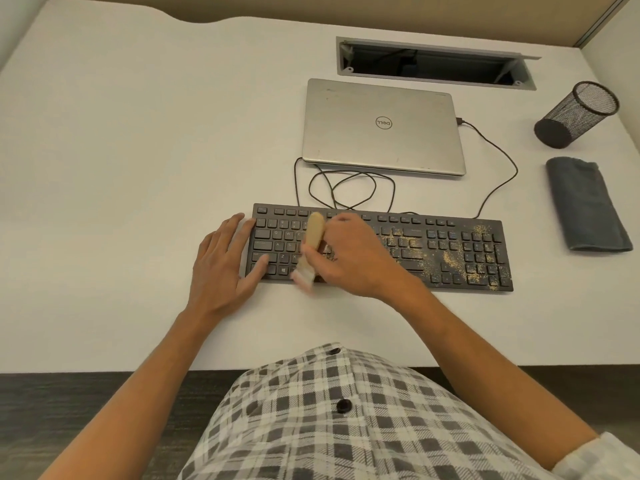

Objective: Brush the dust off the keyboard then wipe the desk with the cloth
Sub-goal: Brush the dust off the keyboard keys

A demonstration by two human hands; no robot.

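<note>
Keyboard (450, 251) dust is what matters now, and it lies to the right of the working grip. Nearest the person, at the near edge of the white table (121, 168), the checked shirt (329, 420) fills the bottom of the view and both forearms reach forward from it. The left hand (221, 265) lies flat with fingers spread, its fingertips resting on the keys at the keyboard's left end, apparently steadying it. The right hand (349, 258) curls round the pale wooden brush (311, 247); the handle points away toward the far side and the blurred bristles sit at the keyboard's near edge, just left of the middle. The keyboard's long axis runs left to right across the table, and the keys left of the brush look clean, while tan grit (453, 259) is scattered thickly over the right part, around the arrow keys and number pad. Judging from this, the brushing is partly done and the next strokes must work rightward along that axis; the right hand is the nearer one to the grit. Farther off, the coiled cable (346, 185) lies between keyboard and closed laptop (382, 128). The folded grey cloth (585, 206) waits untouched, well to the right of the keyboard, with the mesh cup (576, 114) tipped on its side beyond it.
</note>
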